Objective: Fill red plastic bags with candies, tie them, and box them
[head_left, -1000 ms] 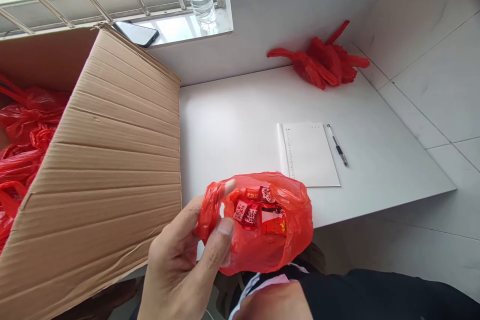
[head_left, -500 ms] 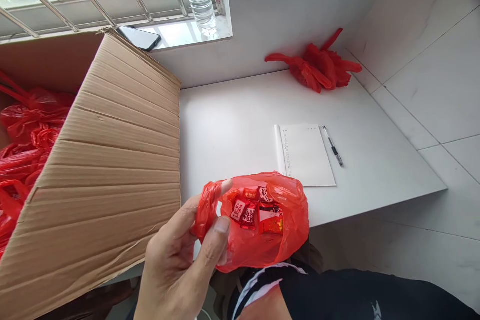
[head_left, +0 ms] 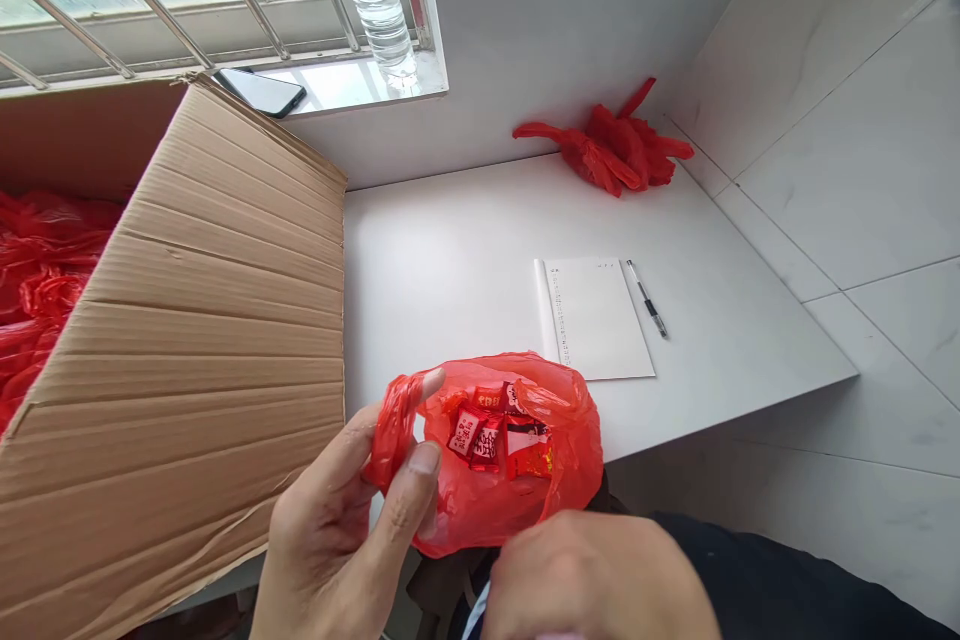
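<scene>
A red plastic bag (head_left: 517,510) hangs with its mouth up near the front edge of the white table. Its handle is looped over the fingers of my left hand (head_left: 341,520), which is closed on it. Several small red-wrapped sweets (head_left: 499,432) show inside the bag. My right hand (head_left: 600,575) is at the bottom of the view, close in front of the bag; it is blurred and its fingers are hidden, so I cannot tell whether it touches the bag.
On the left a cardboard box (head_left: 210,340) holds several red bags (head_left: 52,290). A notebook (head_left: 600,320) and a pen (head_left: 646,298) lie on the white table (head_left: 442,260). Crumpled red bags (head_left: 615,150) sit by the wall. A phone (head_left: 262,92) and water bottle (head_left: 379,10) stand on the sill.
My right hand has come into view at the bottom, in front of the bag. The bag stays in my left hand, and the whole view has shifted slightly.
</scene>
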The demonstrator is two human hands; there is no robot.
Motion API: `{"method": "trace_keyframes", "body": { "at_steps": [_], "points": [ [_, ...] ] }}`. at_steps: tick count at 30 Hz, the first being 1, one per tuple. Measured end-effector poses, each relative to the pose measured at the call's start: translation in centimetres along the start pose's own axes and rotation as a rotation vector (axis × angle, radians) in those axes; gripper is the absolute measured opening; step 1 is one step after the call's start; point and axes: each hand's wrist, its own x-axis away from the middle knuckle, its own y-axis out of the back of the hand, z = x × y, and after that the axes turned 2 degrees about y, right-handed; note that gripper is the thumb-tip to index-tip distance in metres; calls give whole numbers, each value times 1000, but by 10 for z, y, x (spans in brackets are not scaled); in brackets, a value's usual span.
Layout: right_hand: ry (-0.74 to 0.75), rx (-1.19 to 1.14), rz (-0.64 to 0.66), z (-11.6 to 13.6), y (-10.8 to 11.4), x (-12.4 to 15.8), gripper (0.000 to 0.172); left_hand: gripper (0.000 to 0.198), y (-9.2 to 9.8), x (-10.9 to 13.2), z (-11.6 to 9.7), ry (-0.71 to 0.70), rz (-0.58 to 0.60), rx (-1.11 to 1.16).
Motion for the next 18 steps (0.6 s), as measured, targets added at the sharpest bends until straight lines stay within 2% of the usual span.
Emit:
{"method": "trace_keyframes", "body": {
  "at_steps": [2,4,5,7,10,12,16,18],
  "points": [
    [-35,171,-260,-7,16,-1,28,30,-2,0,-1,12,0,21],
    [-135,517,-483,-19,28,-3,29,26,-4,2,-2,2,-21,34],
    [-196,686,-524,-27,32,-4,33,24,-6,3,-3,-3,-33,33],
    [-306,874,-501,-42,36,-7,31,21,-9,6,-5,-1,-86,26],
    [-309,820,-479,-52,43,-8,10,16,-10,9,-6,7,-149,-5],
    [-230,671,-523,-46,51,-2,10,9,-7,9,-6,-29,-178,-22],
    [-62,369,-639,-20,67,17,10,9,-2,5,-8,-305,-256,-159],
    [-17,277,-679,-12,69,25,12,10,-5,6,-9,-377,-268,-180]
  ]
}}
